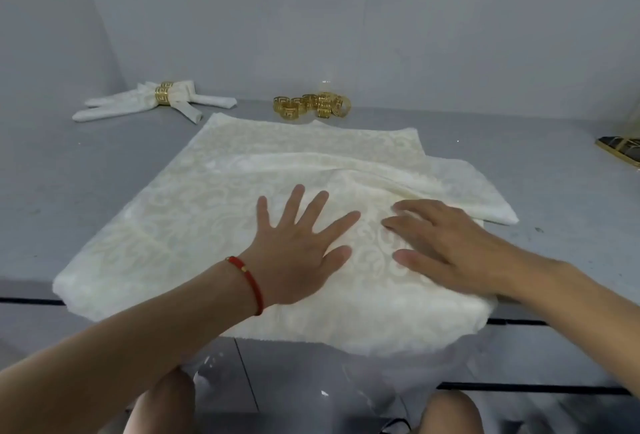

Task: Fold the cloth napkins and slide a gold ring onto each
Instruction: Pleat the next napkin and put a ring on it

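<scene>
A cream patterned cloth napkin [194,212] lies spread on the grey table, its near edge hanging over the front. A wrinkled fold runs across its right part. My left hand [298,246], with a red cord on the wrist, presses flat on the cloth with fingers spread. Beside it, my right hand [446,243] rests flat on the cloth with straight fingers. Several gold rings [311,106] sit in a cluster behind the napkin. At the back left lie folded napkins [131,106], with gold rings [163,93] around them.
The grey table [52,170] meets a pale wall at the back. A dark object with a gold rim [621,149] lies at the right edge. My knees show below the table's front edge.
</scene>
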Tool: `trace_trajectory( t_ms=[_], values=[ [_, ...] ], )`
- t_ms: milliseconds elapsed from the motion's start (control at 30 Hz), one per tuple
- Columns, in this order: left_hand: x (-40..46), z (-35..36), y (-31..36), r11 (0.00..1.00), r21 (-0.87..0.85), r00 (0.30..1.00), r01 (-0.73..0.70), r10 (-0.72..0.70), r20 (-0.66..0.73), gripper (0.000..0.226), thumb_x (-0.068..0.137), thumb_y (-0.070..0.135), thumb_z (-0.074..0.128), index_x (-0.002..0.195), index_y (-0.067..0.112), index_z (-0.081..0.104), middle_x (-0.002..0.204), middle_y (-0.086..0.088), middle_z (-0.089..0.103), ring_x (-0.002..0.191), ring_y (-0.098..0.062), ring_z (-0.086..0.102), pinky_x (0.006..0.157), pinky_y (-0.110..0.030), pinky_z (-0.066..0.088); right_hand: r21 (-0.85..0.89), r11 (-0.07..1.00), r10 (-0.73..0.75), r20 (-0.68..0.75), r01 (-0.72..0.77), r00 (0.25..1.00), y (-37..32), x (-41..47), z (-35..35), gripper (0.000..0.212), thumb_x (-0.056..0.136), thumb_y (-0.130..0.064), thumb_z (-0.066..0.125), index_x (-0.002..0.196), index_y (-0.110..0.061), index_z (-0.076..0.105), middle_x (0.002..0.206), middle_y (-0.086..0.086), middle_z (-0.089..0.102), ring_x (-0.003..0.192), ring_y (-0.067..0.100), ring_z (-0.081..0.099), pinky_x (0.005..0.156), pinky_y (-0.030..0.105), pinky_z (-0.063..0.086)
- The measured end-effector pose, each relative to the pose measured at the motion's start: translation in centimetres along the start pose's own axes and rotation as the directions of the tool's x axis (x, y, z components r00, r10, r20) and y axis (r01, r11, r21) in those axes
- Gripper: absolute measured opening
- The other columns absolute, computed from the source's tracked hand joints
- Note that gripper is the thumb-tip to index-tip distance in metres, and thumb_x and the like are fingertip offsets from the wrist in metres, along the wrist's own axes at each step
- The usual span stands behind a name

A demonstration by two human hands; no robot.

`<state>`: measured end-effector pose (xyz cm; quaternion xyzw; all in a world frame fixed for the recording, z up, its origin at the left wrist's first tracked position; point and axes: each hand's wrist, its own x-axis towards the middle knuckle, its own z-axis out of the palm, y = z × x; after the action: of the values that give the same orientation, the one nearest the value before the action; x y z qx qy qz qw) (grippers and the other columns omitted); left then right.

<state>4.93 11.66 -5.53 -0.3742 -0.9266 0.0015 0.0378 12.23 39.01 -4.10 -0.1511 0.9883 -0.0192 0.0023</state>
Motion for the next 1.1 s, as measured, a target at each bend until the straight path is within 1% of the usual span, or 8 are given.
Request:
trace_trajectory(
  t_ms=[133, 267, 367, 567, 700, 867, 1000, 1100],
  values=[
    [-2.9, -0.1, -1.3, 0.994, 0.108, 0.999, 0.004, -0.009, 0.053, 0.056, 0.095, 0.056, -0.007, 0.151, 0.052, -0.015, 0.167, 0.001, -0.01, 0.151, -0.033, -0.021, 0.113, -0.073, 0.001, -0.002, 1.0, 0.025, 0.074, -0.025, 0.997, -4.5, -2.0, 0.8, 0.073, 0.095, -0.079, 0.003, 0.161, -0.047, 0.004, 0.171, -0.016, 0.002, 0.157, 0.007, -0.002, 0.128, 0.045, -0.001],
    [-4.7, -1.7, -2.7, 0.978, 0.207, 0.996, 0.017, -0.035, 0.085, 0.054, 0.104, 0.049, 0.015, 0.153, 0.049, -0.008, 0.167, -0.002, -0.004, 0.151, -0.034, -0.018, 0.114, -0.073, 0.002, 0.097, 0.988, -0.123, 0.043, 0.119, 0.991, -7.8, -3.6, 0.0, 0.072, 0.099, -0.077, 0.017, 0.161, -0.044, 0.007, 0.169, -0.018, 0.01, 0.155, 0.001, 0.003, 0.127, 0.034, 0.009],
    [-6.9, -1.5, -3.8, 0.977, 0.213, 1.0, 0.0, -0.004, 0.02, 0.056, 0.105, 0.038, 0.027, 0.154, 0.048, 0.002, 0.165, -0.004, 0.012, 0.153, -0.035, -0.002, 0.114, -0.07, 0.014, -0.129, 0.961, -0.249, -0.021, 0.244, 0.968, -8.9, -4.3, 1.3, 0.077, 0.096, -0.077, 0.036, 0.161, -0.038, 0.019, 0.169, -0.01, 0.016, 0.157, 0.012, 0.012, 0.127, 0.042, 0.011],
    [-10.4, 0.0, -4.0, 0.967, -0.158, 0.896, -0.201, 0.116, -0.43, 0.037, 0.095, 0.028, 0.057, 0.131, 0.018, 0.06, 0.128, -0.005, 0.059, 0.118, -0.03, 0.055, 0.093, -0.049, 0.047, -0.339, 0.887, -0.404, -0.241, 0.314, 0.882, -9.3, -3.2, 4.1, 0.052, 0.091, -0.025, 0.077, 0.139, -0.023, 0.057, 0.151, 0.007, 0.051, 0.135, 0.029, 0.052, 0.106, 0.042, 0.044],
    [-12.2, 1.7, -5.0, 0.926, 0.273, 0.917, -0.262, 0.327, -0.229, 0.086, 0.078, 0.045, 0.075, 0.153, 0.028, 0.036, 0.156, -0.012, 0.038, 0.136, -0.036, 0.045, 0.105, -0.063, 0.036, -0.352, 0.874, -0.456, -0.355, 0.335, 0.816, -9.0, -2.5, 3.7, 0.036, 0.085, -0.014, 0.083, 0.119, -0.017, 0.07, 0.138, 0.005, 0.063, 0.12, 0.027, 0.065, 0.088, 0.04, 0.055],
    [-12.5, 2.8, -5.7, 0.763, 0.557, 0.853, -0.328, 0.493, -0.174, 0.06, 0.105, 0.01, 0.015, 0.157, 0.04, 0.02, 0.16, -0.017, 0.03, 0.137, -0.041, 0.044, 0.099, -0.069, 0.04, -0.526, 0.783, -0.452, -0.117, 0.331, 0.884, -9.8, -2.4, 4.0, 0.081, 0.074, -0.028, 0.086, 0.147, -0.018, 0.052, 0.159, 0.011, 0.041, 0.141, 0.032, 0.047, 0.113, 0.055, 0.042],
    [-13.0, 2.7, -5.8, 0.784, 0.484, 0.776, -0.388, 0.561, -0.288, 0.048, 0.107, 0.012, 0.032, 0.149, 0.032, 0.045, 0.151, -0.015, 0.046, 0.132, -0.037, 0.052, 0.102, -0.065, 0.041, -0.609, 0.735, -0.47, -0.14, 0.299, 0.871, -10.4, -2.8, 5.1, 0.073, 0.097, 0.012, 0.02, 0.163, -0.02, 0.023, 0.17, 0.011, 0.018, 0.152, 0.036, 0.031, 0.112, 0.065, 0.037],
    [-13.4, 1.1, -5.7, 0.88, 0.187, 0.751, -0.436, 0.471, -0.463, 0.037, 0.107, 0.023, 0.039, 0.124, 0.015, 0.07, 0.129, -0.015, 0.064, 0.118, -0.037, 0.061, 0.099, -0.056, 0.045, -0.56, 0.765, -0.486, -0.181, 0.317, 0.855, -10.6, -3.7, 5.3, 0.066, 0.102, 0.01, 0.014, 0.161, -0.014, 0.03, 0.168, 0.012, 0.025, 0.151, 0.035, 0.034, 0.113, 0.064, 0.038]
  ],
)
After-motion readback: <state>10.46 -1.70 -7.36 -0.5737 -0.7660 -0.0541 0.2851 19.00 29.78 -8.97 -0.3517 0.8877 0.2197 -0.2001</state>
